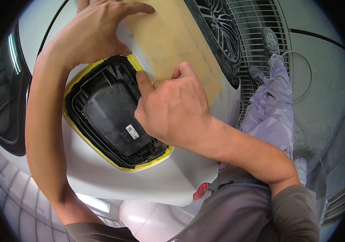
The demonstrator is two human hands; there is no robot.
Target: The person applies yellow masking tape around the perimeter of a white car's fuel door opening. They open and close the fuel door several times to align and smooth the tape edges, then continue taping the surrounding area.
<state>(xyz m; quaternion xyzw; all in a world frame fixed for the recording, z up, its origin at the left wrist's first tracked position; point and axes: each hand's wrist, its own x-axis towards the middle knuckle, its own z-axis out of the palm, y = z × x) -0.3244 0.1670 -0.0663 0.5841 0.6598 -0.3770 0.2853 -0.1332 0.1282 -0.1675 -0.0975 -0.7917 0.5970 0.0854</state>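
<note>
A white car body panel [112,177] has a dark headlight opening [108,113] edged all round with yellow masking tape [96,147]. Tan masking paper [172,40] covers the panel beside the opening. My left hand [96,32] lies flat with spread fingers on the panel and the paper's upper edge, above the opening. My right hand [172,107] is curled, its index finger pressing the tape at the opening's upper right edge where tape meets paper. Neither hand holds a loose thing.
A dark alloy wheel [221,32] sits past the paper. A metal floor grate [257,44] runs under my legs in grey trousers [269,113] and shoes. A thin hose [301,64] curves over the grey floor at right. A dark window [3,109] is at left.
</note>
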